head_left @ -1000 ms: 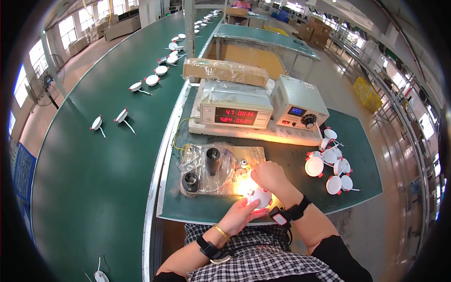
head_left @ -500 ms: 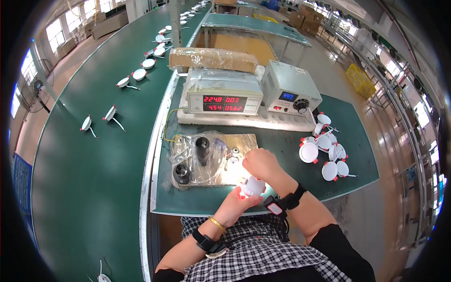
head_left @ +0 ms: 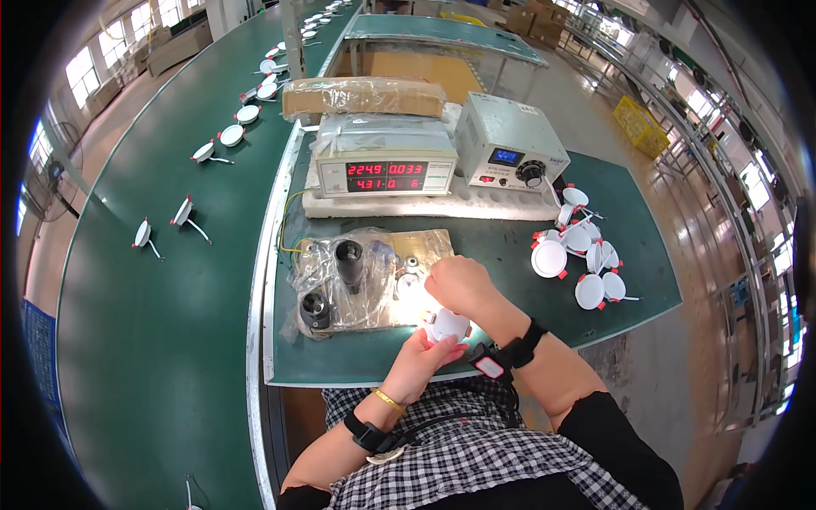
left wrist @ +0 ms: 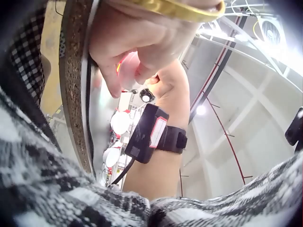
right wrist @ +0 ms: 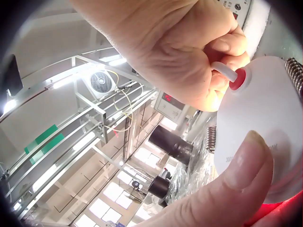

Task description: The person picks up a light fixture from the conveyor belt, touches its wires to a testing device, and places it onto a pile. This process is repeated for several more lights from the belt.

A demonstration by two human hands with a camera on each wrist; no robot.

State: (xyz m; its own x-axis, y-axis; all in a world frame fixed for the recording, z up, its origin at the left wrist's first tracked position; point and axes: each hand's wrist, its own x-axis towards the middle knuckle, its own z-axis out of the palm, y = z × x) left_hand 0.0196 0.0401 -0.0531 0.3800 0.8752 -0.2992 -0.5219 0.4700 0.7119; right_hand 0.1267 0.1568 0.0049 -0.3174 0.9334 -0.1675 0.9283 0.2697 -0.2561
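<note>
My left hand (head_left: 414, 367) holds a white round downlight (head_left: 448, 327) near the bench's front edge, thumb across its back. In the right wrist view the downlight's back (right wrist: 265, 104) shows coiled springs (right wrist: 211, 139) and a red grommet (right wrist: 238, 79). A short white cable (right wrist: 225, 71) runs from the grommet into my right hand (head_left: 466, 287), whose curled fingers grip it. The cable's far end is hidden in the fist. White light glows between the hands, over a plastic-wrapped board (head_left: 433, 246) with two black lamp sockets (head_left: 348, 262) and small metal fittings (head_left: 410, 265).
Behind the board stand a meter (head_left: 387, 174) with red digits and a grey box (head_left: 510, 153) with a black knob. Several downlights (head_left: 589, 291) lie piled at the right. Others (head_left: 143, 234) are spread along the green conveyor (head_left: 161, 340) at the left.
The glow has turned from warm yellow to white, and the meter's top left reading has jumped to about 225. The head view has shifted; both hands keep their hold.
</note>
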